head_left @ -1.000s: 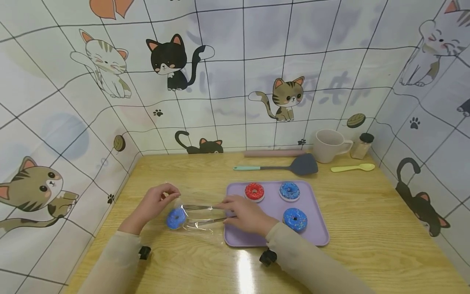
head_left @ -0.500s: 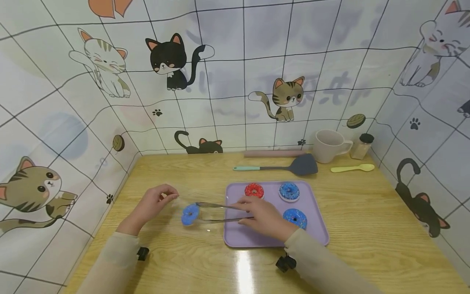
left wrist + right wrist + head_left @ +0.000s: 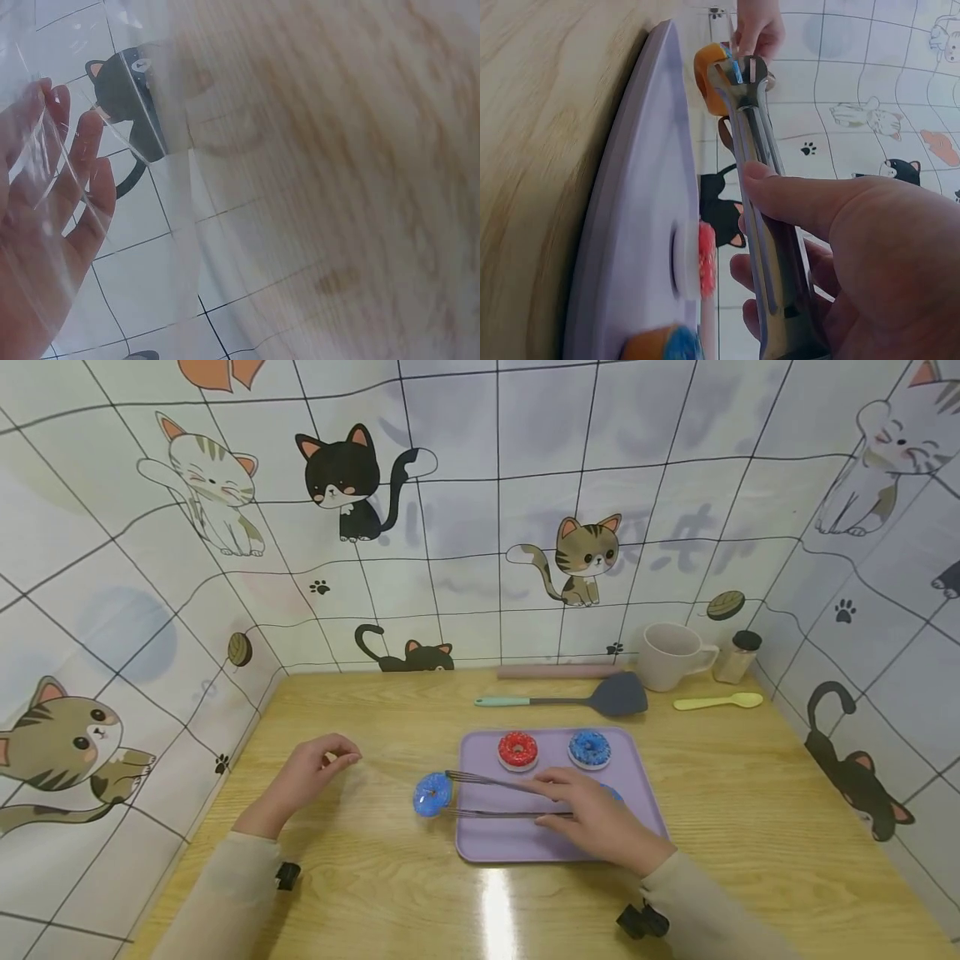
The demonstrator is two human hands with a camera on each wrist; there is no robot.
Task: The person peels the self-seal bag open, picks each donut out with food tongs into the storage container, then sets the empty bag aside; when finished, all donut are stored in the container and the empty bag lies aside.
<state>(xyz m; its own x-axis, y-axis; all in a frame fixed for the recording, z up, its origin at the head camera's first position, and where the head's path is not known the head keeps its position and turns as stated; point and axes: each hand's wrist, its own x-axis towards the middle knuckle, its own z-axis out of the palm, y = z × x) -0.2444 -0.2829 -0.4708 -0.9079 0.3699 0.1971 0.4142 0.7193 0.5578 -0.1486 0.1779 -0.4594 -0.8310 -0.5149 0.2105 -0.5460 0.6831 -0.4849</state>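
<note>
Cat-patterned walls enclose the wooden desk. Metal tongs are squeezed by the right hand, and a blue donut is clamped just left of the purple tray. Clear film is pinched in the left hand.
</note>
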